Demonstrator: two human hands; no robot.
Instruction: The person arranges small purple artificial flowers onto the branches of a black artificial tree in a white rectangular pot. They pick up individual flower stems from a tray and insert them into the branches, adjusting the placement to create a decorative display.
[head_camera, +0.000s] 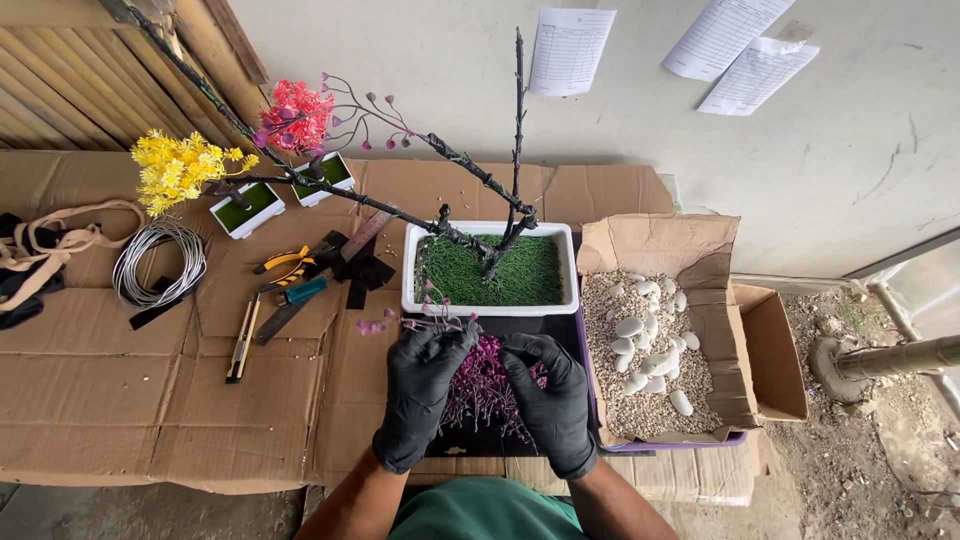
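Note:
Both my hands wear black gloves and work over a pile of purple artificial flower sprigs (487, 392) lying on a black tray (560, 330). My left hand (420, 390) pinches a thin purple sprig (436, 322) near the tray's upper edge. My right hand (548, 398) rests on the purple pile, its fingers curled around some stems. Just beyond stands a white rectangular planter (490, 302) with green artificial grass and a dark bare-branched artificial tree (480, 180).
A cardboard box (650, 340) of gravel and white pebbles sits at the right. To the left lie a utility knife (243, 340), pliers (285, 262), a wire coil (158, 262), black tape pieces, and two small planters with yellow (180, 168) and pink flowers (297, 115).

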